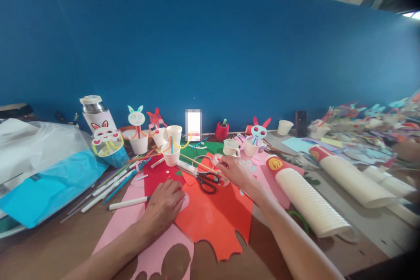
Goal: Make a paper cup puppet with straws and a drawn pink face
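Left hand (166, 201), palm down, fingers bent and close together, the tips at a pale pink disc (185, 201) beside them; whether the disc is gripped or merely pressed cannot be told; right hand (232, 171), fingertips gathered at a white ring (215, 159) directly before them; whether they are clamped on it cannot be told.

Under and between both hands, one orange sheet (213, 216), its near edge cut in scallops; between the hands and slightly beyond, scissors (199, 175), handles black; just left of the left hand, one white marker (127, 204), dark-capped; nearer the body than the left hand, one pink sheet (170, 245) with rounded cut-outs; beyond the left hand, one white paper cup (171, 156), upright, with coloured strips; just beyond the right hand, one cream mug (230, 148); farther beyond it, one blue rabbit face (259, 131) with red ears; to its right, one long stack of cups (308, 199), lying on its side.
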Demonstrator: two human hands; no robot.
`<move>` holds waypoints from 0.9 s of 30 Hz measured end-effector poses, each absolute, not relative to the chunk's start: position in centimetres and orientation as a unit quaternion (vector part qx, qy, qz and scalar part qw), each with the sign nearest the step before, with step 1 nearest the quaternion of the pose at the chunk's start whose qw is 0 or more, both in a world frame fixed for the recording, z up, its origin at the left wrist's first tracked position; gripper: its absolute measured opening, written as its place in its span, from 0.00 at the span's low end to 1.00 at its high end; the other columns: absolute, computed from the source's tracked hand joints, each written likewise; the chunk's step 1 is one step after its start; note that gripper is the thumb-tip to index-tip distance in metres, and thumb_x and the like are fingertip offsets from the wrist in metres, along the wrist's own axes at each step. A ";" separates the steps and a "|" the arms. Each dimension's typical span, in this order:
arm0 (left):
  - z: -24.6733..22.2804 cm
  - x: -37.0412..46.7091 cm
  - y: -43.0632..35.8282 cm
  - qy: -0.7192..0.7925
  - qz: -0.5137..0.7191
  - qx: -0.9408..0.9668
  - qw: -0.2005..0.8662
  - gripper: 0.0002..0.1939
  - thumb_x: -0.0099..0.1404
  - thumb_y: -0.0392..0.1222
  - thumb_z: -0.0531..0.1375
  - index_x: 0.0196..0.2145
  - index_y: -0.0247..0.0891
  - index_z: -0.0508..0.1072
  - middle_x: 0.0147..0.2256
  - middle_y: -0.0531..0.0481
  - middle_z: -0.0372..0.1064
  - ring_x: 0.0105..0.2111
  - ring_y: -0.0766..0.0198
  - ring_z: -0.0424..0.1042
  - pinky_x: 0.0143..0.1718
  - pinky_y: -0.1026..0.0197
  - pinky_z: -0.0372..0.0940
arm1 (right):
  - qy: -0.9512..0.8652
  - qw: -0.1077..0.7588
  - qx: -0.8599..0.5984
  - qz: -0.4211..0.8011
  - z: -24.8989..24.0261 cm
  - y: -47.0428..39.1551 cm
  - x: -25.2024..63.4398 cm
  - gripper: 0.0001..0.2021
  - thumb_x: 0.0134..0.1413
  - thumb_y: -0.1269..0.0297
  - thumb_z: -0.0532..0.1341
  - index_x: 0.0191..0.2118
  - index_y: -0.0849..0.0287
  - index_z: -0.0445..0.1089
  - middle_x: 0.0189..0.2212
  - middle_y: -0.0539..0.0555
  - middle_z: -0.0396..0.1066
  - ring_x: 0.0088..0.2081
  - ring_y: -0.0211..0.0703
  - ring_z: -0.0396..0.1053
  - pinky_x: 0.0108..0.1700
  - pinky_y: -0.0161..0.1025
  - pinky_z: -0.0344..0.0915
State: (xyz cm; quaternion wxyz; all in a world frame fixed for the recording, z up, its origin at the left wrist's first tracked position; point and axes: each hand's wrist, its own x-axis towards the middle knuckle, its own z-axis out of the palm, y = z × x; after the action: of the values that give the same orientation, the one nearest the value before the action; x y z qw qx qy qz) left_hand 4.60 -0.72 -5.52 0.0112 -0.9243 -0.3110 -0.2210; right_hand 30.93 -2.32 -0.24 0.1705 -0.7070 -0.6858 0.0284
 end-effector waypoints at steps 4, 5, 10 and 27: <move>-5.5 4.8 -1.4 -0.282 -0.176 -0.943 0.019 0.14 0.70 0.37 0.48 0.33 0.37 0.72 0.34 0.47 0.68 0.34 0.57 0.64 0.37 0.54 0.59 | -0.769 0.221 -0.599 -0.022 -2.9 -2.4 27.7 0.13 0.63 0.65 0.51 0.35 0.58 0.73 0.33 0.53 0.75 0.36 0.40 0.69 0.37 0.35 0.55; -5.6 4.8 -1.5 -0.278 -0.170 -0.945 0.017 0.14 0.70 0.36 0.48 0.33 0.37 0.72 0.33 0.47 0.67 0.34 0.58 0.64 0.36 0.55 0.59 | -0.798 0.211 -0.564 -0.029 -3.5 -2.6 27.0 0.13 0.63 0.64 0.52 0.34 0.58 0.73 0.32 0.54 0.74 0.36 0.41 0.68 0.37 0.36 0.55; -5.8 4.4 -1.7 -0.268 -0.157 -0.951 0.012 0.14 0.71 0.36 0.47 0.33 0.37 0.71 0.33 0.47 0.66 0.33 0.60 0.64 0.35 0.57 0.60 | -0.865 0.191 -0.459 -0.068 -5.5 -3.2 24.9 0.11 0.62 0.65 0.54 0.34 0.56 0.73 0.33 0.53 0.73 0.37 0.43 0.67 0.40 0.40 0.54; -6.9 2.3 -4.4 -0.261 -0.129 -0.950 0.109 0.16 0.68 0.44 0.53 0.49 0.36 0.71 0.53 0.34 0.66 0.50 0.45 0.69 0.46 0.46 0.68 | -0.906 0.216 -0.364 0.002 -5.7 -3.7 23.9 0.12 0.64 0.62 0.52 0.39 0.57 0.72 0.43 0.53 0.75 0.44 0.42 0.68 0.46 0.44 0.53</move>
State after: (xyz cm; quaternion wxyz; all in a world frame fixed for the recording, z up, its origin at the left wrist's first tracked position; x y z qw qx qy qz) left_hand 2.32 -4.43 -6.91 0.1093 -0.9504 -0.2611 -0.1289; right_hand 23.86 -3.69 -5.69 0.2160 -0.3645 -0.9058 0.0023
